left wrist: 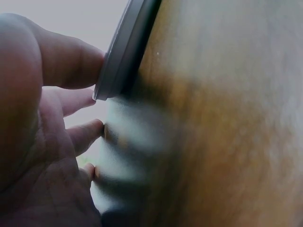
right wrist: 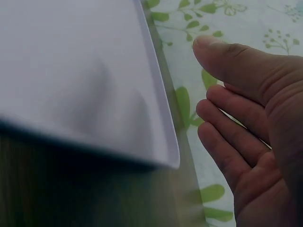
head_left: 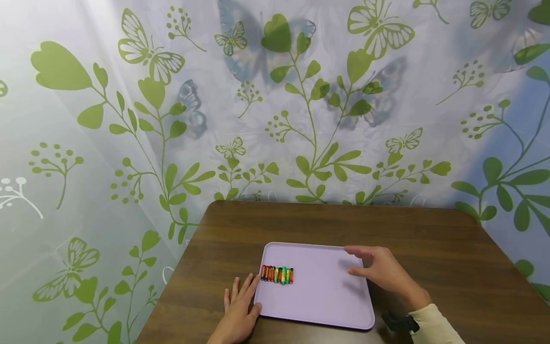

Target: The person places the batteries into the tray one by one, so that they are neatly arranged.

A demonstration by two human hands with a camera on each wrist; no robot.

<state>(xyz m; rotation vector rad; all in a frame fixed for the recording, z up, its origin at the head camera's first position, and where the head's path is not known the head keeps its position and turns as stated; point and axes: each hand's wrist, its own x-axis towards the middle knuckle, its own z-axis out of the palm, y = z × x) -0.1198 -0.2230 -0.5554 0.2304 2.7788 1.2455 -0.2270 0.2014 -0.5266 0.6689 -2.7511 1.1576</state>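
A row of several small batteries (head_left: 277, 275), some red and black and some green and yellow, lies side by side near the left rim of a pale purple tray (head_left: 318, 296). Spread on the table, my left hand (head_left: 239, 308) has its fingers straight, and its thumb and fingertips touch the tray's left edge. In the left wrist view the thumb (left wrist: 71, 61) rests against the tray's rim (left wrist: 125, 49). Over the right rim of the tray hovers my right hand (head_left: 384, 270), thumb and fingers apart, holding nothing. Its loosely bent fingers (right wrist: 234, 127) appear in the right wrist view.
The tray lies on a brown wooden table (head_left: 335, 222) with rounded far corners. Behind and to the left hangs a pale curtain (head_left: 258, 143) printed with green leaves and butterflies. A black band (head_left: 399, 322) sits at my right wrist, by a cream sleeve (head_left: 434, 327).
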